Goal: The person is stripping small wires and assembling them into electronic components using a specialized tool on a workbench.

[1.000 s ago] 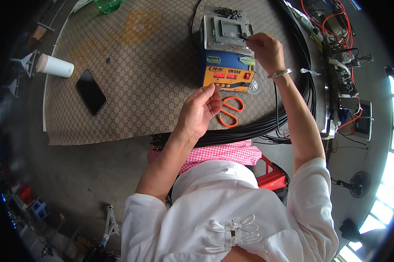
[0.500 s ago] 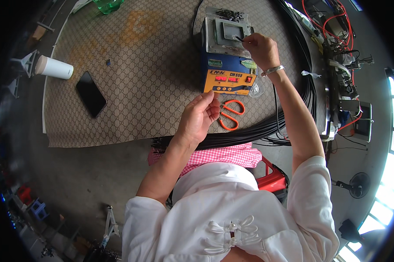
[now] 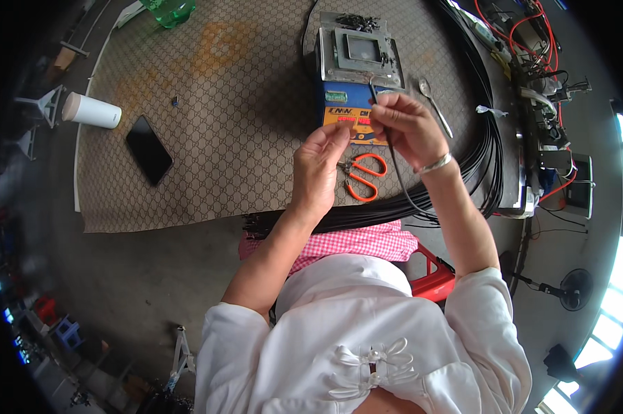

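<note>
My right hand [image 3: 411, 127] pinches a black cable [image 3: 398, 172] near its end, which points up in front of the solder pot [image 3: 356, 95]. The cable's length trails down from the hand to a bundle of black cables [image 3: 367, 222] at the table's front edge. Close by on the left, my left hand [image 3: 318, 162] has its thumb and fingers pressed together before the pot's orange display panel. Whether anything small is between them cannot be made out. Orange-handled cutters [image 3: 363, 181] lie on the table just below both hands.
A metal spoon [image 3: 436, 107] lies right of the pot. Dark scraps [image 3: 358, 22] sit behind its square bath. Toward the left are a black phone [image 3: 149, 150], a white tumbler [image 3: 94, 110] and a green bottle [image 3: 170, 10]. More cable [image 3: 491, 148] curves along the table's right side.
My right hand has come back from the pot's bath toward me, bringing the cable end. The left hand has lifted slightly, and the two hands are now close together. The spoon has come into sight.
</note>
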`<state>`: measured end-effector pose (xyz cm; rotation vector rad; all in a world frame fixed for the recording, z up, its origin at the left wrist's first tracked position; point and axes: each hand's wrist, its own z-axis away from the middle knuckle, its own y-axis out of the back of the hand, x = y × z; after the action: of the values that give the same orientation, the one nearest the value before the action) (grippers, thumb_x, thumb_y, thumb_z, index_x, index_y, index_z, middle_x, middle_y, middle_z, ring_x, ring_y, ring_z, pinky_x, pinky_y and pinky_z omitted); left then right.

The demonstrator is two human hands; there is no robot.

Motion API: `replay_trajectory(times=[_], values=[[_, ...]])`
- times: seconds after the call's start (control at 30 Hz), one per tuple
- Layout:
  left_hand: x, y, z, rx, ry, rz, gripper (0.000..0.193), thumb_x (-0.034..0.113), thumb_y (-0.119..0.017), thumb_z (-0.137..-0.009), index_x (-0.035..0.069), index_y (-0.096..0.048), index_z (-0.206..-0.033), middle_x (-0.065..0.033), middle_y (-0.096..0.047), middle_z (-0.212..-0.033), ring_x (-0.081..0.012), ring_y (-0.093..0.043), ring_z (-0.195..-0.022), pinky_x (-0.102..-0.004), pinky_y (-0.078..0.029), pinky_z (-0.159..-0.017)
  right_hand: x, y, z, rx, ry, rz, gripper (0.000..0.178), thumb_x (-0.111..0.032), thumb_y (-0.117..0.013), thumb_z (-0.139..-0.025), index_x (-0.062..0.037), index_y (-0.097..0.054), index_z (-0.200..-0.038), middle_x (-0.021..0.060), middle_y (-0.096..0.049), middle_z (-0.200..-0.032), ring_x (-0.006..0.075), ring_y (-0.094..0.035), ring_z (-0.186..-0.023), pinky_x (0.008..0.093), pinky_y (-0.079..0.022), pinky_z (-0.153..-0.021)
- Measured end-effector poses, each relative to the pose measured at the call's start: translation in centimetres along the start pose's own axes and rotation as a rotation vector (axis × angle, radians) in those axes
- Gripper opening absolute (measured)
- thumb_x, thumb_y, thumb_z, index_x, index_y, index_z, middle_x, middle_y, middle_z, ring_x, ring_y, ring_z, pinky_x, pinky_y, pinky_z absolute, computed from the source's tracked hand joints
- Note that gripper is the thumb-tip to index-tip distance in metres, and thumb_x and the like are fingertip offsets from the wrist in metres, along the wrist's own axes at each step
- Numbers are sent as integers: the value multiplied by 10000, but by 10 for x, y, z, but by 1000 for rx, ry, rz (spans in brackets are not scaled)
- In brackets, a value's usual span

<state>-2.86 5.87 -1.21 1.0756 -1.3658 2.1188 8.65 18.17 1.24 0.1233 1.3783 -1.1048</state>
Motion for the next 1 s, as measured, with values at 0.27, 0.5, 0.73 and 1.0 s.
replay_trajectory(times=[0.27,0.5,0.73,1.0], values=[[-2,-14,10,-84,-84,79,235,180,-560,-859,4,-582,-1013,-54,-604,-924,-86,-540,-846,-209,-427,-773,42,-10,30,-12,120,-97,103,43,-615,-753,-9,-591,-839,74,-609,-861,143,-586,-780,259,-489,-737],[-8,-13,21,-92,-214,-11,176,105,-561,-848,-10,-575,-981,-81,-616,-899,-115,-572,-845,-240,-454,-788,57,-8,44,-32,182,218,154,38,-648,-731,-6,-596,-869,31,-614,-837,96,-575,-802,227,-483,-748],[-9,8,28,-155,-229,-47,169,84,-533,-856,8,-578,-1000,-82,-601,-858,-123,-533,-706,-245,-446,-690,71,31,51,-87,120,492,201,1,-608,-761,17,-580,-960,49,-602,-859,110,-582,-809,242,-478,-750],[-4,19,33,-144,-224,-102,193,84,-515,-868,9,-578,-1035,-73,-601,-858,-110,-519,-712,-226,-428,-677,96,38,45,-30,408,1592,225,-15,-574,-669,-20,-578,-894,135,-529,-900,308,-514,-879,362,-425,-801]])
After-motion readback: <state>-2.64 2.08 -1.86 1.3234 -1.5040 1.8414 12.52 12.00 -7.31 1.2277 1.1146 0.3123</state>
